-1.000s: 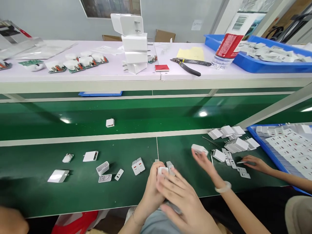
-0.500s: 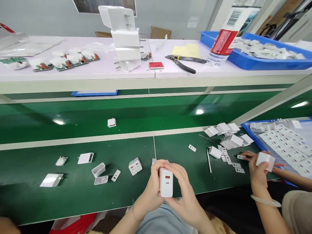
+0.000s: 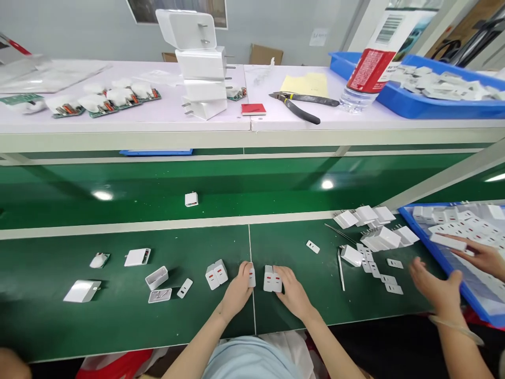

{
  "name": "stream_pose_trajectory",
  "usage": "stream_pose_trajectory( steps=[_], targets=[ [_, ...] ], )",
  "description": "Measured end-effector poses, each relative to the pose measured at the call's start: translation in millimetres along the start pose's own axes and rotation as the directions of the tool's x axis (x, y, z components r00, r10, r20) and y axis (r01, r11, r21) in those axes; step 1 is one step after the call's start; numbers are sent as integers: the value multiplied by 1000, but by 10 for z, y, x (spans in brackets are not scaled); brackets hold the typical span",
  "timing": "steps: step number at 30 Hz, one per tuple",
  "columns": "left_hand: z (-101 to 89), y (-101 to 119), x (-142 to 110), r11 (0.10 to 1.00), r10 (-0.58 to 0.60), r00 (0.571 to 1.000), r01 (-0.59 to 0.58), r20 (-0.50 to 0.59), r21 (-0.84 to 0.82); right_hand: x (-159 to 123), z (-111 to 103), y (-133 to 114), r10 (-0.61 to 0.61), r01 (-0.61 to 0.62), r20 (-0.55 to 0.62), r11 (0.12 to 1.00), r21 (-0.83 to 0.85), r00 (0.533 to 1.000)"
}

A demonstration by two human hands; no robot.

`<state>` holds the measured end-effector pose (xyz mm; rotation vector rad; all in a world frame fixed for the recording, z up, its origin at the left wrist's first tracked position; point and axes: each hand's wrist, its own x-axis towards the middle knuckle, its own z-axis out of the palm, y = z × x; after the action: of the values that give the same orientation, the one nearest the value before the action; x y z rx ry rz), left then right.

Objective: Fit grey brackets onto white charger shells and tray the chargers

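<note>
My left hand (image 3: 235, 290) is closed around a white charger (image 3: 252, 276) standing on the green table, most of it hidden by my fingers. To its right, my right hand (image 3: 294, 292) has its fingers round the right-hand one of two white chargers (image 3: 269, 278) that stand side by side, red and dark ports showing. Left of my hands stands another pair of chargers (image 3: 216, 274). Farther left lie a loose port cover (image 3: 184, 288), an open white shell (image 3: 157, 278) and a small tray-like white part (image 3: 160, 295).
A co-worker's hand (image 3: 473, 255) holds a white charger over a blue tray (image 3: 437, 258) on the right. Nearby lie several chargers (image 3: 381, 239), loose covers and a tweezer-like tool (image 3: 341, 269). The shelf (image 3: 130, 123) above carries pliers (image 3: 295, 105), a bottle (image 3: 371, 71) and circuit boards.
Both my hands have come down from in front of my body to the table and moved apart, with the charger lowered. The co-worker's charger has moved right, over the blue tray.
</note>
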<state>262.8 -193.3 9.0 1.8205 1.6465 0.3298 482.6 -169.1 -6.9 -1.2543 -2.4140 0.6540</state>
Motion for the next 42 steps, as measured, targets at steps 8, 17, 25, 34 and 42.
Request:
stream_pose_trajectory(
  steps=[8, 17, 25, 34, 42],
  targets=[
    [-64, 11, 92, 980, 1, 996, 17, -88, 198, 647, 267, -310, -184, 203, 172, 974, -102, 968],
    [-507, -473, -546, 951, -238, 944, 275, -231, 144, 699, 317, -511, -83, 139, 200, 948, -286, 976],
    [-519, -630, -104, 984, -150, 984, 158, -96, 77, 974, 497, -737, -127, 215, 295, 934, -286, 947],
    [-501, -494, -317, 984, 65, 993, -80, 95, 161, 470, 120, -901, -25, 87, 248, 966, -242, 968],
    [32, 128, -168, 940, 263, 921, -312, 287, 138, -459, -270, -781, 289, -245, 111, 922, -301, 951]
  ],
)
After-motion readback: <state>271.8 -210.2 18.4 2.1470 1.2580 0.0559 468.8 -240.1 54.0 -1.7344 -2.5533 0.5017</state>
